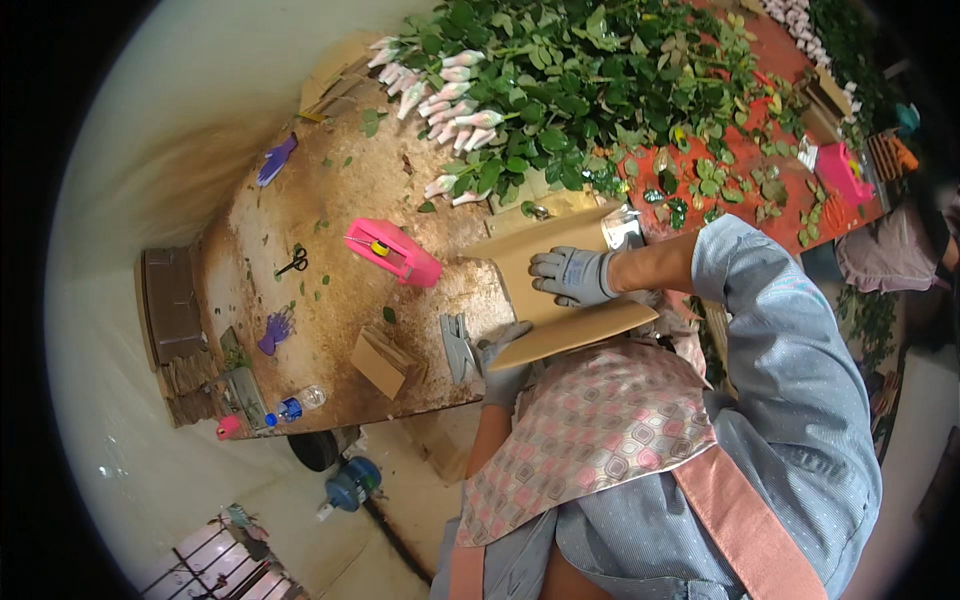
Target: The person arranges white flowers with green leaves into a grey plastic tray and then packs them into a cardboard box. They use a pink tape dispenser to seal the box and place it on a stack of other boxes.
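Observation:
A folded sheet of brown corrugated cardboard point(540, 311) lies in front of me at the table edge, its far and near flaps raised. My right hand point(571, 276), in a grey work glove, rests flat on the middle panel with its fingers slightly apart. The near flap's left end is gripped by my left hand point(506, 367), also gloved, with the thumb over the edge and the other fingers partly hidden. Just left of that hand lies a grey metal stapler-like tool point(456, 347). A pink plastic dispenser point(401, 255) with a yellow piece inside sits farther up the table.
Leafy rose stems point(585, 90) with white-wrapped heads point(457, 112) pile up across the far side. Black scissors point(294, 260), purple gloves point(277, 161), folded cardboard point(386, 361) and a plastic bottle point(298, 405) lie leftward. Another person's clothing point(885, 251) shows at right.

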`<state>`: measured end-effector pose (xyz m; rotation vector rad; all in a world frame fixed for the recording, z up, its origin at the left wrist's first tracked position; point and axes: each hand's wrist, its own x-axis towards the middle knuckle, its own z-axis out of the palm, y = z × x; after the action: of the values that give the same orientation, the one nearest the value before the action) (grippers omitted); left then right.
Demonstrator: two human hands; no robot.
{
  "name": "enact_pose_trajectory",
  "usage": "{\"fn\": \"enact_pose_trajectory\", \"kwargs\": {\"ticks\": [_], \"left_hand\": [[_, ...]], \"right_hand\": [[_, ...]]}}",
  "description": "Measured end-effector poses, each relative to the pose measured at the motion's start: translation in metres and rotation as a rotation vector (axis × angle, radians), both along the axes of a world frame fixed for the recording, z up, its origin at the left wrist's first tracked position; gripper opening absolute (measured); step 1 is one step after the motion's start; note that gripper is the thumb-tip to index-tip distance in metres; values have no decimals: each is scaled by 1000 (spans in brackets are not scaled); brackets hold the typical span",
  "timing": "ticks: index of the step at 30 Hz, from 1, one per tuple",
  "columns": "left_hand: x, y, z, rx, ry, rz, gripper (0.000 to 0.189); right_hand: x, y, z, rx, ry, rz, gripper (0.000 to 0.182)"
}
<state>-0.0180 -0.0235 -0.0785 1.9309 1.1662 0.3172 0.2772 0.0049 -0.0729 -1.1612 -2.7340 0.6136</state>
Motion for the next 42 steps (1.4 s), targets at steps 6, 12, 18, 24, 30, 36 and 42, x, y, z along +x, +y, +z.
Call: {"fn": "enact_pose_trajectory", "kwargs": {"ticks": [6, 12, 18, 24, 30, 36, 42], "left_hand": [[2, 0, -4, 127, 70, -166, 35], [-20, 58, 56, -148, 223, -257, 41], [29, 109, 148, -363, 69, -114, 43], [71, 121, 152, -468, -78, -382, 45], [103, 91, 149, -147, 97, -926, 47], [108, 19, 134, 310, 431, -754, 39], [102, 52, 137, 210, 24, -807, 47]], "right_hand": [[3, -19, -32, 211, 90, -76, 64], [1, -18, -31, 278, 59, -72, 59], [3, -12, -39, 442, 104, 119, 50], [0, -8, -52, 502, 181, 128, 39], [-1, -15, -33, 162, 270, -18, 41], [5, -11, -60, 460, 301, 65, 40], [-2, -15, -55, 352, 383, 14, 43]]}}
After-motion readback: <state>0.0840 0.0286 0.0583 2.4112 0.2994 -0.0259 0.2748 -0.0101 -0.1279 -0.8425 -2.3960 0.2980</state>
